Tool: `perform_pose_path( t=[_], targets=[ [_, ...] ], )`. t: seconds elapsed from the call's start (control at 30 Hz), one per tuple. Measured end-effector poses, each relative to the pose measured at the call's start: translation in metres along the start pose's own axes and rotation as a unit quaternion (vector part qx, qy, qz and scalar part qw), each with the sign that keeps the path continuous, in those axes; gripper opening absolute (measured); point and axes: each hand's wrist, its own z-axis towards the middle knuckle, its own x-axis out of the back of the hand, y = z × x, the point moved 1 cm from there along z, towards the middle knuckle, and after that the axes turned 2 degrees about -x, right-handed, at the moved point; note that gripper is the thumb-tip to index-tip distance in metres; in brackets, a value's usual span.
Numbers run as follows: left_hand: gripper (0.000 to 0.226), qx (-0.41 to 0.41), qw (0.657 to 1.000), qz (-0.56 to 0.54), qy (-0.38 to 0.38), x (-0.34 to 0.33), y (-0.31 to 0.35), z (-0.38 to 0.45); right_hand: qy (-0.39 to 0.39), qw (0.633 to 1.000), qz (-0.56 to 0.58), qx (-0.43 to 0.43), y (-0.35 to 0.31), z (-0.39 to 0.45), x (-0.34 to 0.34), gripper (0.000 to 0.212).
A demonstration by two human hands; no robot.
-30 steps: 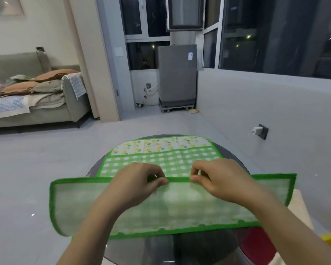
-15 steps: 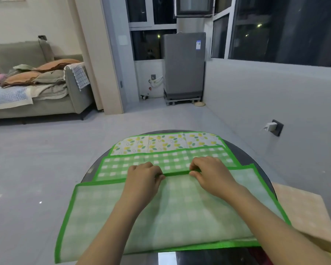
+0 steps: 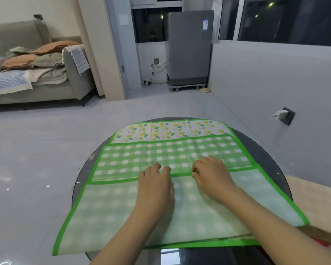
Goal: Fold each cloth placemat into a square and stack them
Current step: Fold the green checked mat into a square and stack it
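Three placemats lie on a round dark glass table (image 3: 271,155). Farthest is a lemon-print placemat (image 3: 170,131), and a green-checked placemat (image 3: 141,157) overlaps its near side. Nearest me is a green-bordered placemat (image 3: 111,213), doubled over with its pale underside up; its left corner hangs past the table rim. My left hand (image 3: 155,186) rests flat on this mat's far edge, fingers fairly straight. Just to the right, my right hand (image 3: 212,176) pinches the same green edge with curled fingers.
A beige wooden surface (image 3: 311,199) adjoins the table on the right, with brown and red things (image 3: 321,238) at its near end. A wall socket with a charger (image 3: 283,114) is on the right wall. A sofa and a grey appliance stand far back.
Both hands carried the near placemat's raised edge forward and down, so it now lies flat on the table. My left hand's pinch has relaxed into a flat rest.
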Motion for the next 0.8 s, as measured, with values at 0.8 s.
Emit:
perform_pose_path(
  t=[0.8],
  targets=[
    [0.090,0.032,0.984,-0.019,-0.173,-0.010,0.007,-0.052,-0.116,0.985,-0.006,-0.129,0.061,-0.077,0.000,0.060]
  ],
)
